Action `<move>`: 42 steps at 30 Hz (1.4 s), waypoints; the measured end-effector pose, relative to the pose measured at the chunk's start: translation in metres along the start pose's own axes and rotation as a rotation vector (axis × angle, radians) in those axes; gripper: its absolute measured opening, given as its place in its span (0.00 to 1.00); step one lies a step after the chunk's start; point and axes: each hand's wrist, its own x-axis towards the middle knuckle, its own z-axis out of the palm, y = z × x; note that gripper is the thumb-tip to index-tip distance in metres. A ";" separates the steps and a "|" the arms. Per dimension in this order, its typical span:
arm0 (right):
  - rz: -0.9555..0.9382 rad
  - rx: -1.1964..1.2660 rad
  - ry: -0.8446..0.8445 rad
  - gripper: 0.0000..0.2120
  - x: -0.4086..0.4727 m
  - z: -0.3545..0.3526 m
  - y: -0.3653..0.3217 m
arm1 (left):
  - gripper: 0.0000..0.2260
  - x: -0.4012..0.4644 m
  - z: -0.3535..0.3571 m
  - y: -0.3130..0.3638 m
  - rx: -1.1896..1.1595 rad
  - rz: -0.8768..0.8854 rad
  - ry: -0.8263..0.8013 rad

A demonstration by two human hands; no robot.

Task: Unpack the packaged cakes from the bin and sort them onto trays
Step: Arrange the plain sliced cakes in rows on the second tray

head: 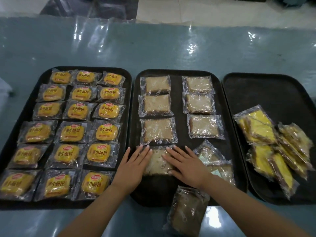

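Three black trays lie side by side. The left tray (130,79) is filled with rows of several yellow-labelled round cakes (102,152). On the middle tray (177,73) lie several clear-wrapped brown square cakes (158,131) in two columns. My left hand (135,165) and my right hand (185,165) press flat, fingers straight, on one brown cake (158,162) at the near end of the left column. Two more brown cakes (217,164) lie loose beside my right hand. The right tray (266,86) carries a pile of yellow cakes (266,132).
One brown wrapped cake (187,212) lies half off the middle tray's near edge on the grey-blue glossy table (153,48). A white object (4,93) shows at the far left edge. Tiled floor lies beyond the table. No bin is in view.
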 end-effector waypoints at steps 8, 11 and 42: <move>0.023 -0.033 0.016 0.27 -0.004 -0.002 0.002 | 0.32 0.006 -0.009 0.008 -0.019 -0.041 -0.010; 0.117 -0.026 0.068 0.28 -0.023 -0.008 0.021 | 0.32 0.007 -0.026 0.013 -0.033 -0.065 -0.053; 0.503 0.111 -0.116 0.44 -0.132 -0.004 0.033 | 0.21 -0.035 0.009 0.093 0.033 0.165 0.059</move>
